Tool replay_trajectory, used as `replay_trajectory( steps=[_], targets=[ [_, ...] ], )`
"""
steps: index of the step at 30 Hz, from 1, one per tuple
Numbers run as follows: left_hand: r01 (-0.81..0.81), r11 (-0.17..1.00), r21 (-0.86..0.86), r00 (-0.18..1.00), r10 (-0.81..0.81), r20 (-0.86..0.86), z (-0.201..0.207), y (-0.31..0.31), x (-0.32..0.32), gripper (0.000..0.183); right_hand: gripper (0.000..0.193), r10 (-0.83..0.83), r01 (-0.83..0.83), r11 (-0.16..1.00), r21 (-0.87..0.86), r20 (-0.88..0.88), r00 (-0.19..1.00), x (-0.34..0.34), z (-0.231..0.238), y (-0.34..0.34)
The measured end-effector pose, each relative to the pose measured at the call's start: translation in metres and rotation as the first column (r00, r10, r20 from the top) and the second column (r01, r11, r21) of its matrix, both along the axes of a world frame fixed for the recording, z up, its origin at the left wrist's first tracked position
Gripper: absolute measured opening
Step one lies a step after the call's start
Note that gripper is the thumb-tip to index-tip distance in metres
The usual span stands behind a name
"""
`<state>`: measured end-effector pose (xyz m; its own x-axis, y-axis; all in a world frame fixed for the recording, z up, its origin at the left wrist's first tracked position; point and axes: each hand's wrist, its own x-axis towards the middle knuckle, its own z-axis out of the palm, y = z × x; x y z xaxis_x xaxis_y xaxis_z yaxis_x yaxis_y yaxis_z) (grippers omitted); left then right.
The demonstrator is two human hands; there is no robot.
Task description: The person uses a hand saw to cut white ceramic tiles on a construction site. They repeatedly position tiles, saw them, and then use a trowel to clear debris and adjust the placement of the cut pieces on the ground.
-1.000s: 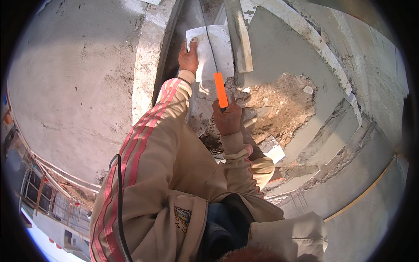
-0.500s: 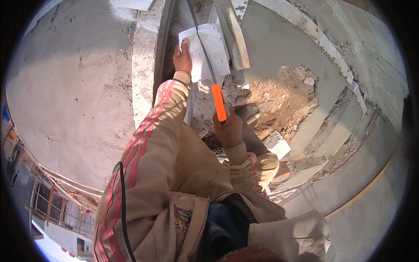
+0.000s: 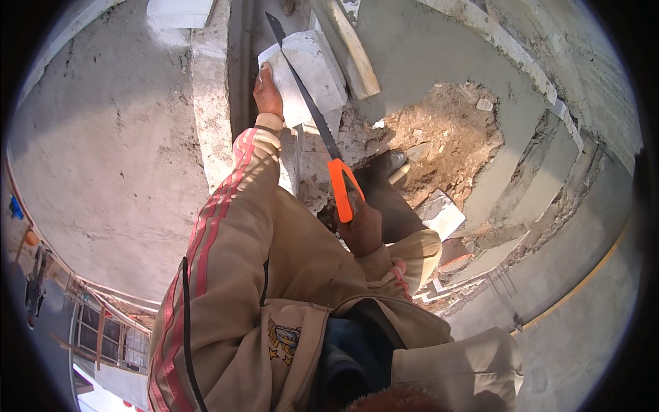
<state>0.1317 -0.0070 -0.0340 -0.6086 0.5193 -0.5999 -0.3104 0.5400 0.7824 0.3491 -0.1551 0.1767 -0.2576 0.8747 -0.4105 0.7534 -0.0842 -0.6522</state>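
A hand saw (image 3: 310, 103) with a long dark toothed blade and an orange handle lies across the top of a white block (image 3: 318, 60). My right hand (image 3: 362, 229) is wrapped round the handle at its near end. The blade's far tip reaches past the block's far edge. My left hand (image 3: 268, 93) grips the block's left side, thumb on top and the other fingers mostly hidden. Whether the blade is cutting into the block or only resting on it I cannot tell.
A wooden board (image 3: 353, 48) lies right of the block. A rough concrete ledge (image 3: 211, 96) runs along the left. Broken earth and rubble (image 3: 446, 137) fill a hollow to the right, beside my shoe (image 3: 395, 161). Another white piece (image 3: 445, 214) lies near my right knee.
My right hand has drawn the saw back toward me, so its tip now shows beyond the block. The view has shifted slightly; my left hand keeps its hold on the block.
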Motion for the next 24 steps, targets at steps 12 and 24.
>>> replay_trajectory(
  steps=[12,24],
  targets=[
    [-0.048,0.998,-0.051,0.954,0.061,0.295,-0.039,-0.006,0.0,0.071,0.037,-0.044,0.046,0.998,-0.044,0.062,0.997,-0.017,-0.028,0.041],
    [-0.138,0.99,-0.032,0.88,0.138,0.455,-0.053,0.002,0.004,0.082,0.033,0.05,-0.056,0.995,0.088,0.062,0.997,0.0,-0.04,0.068]
  ],
)
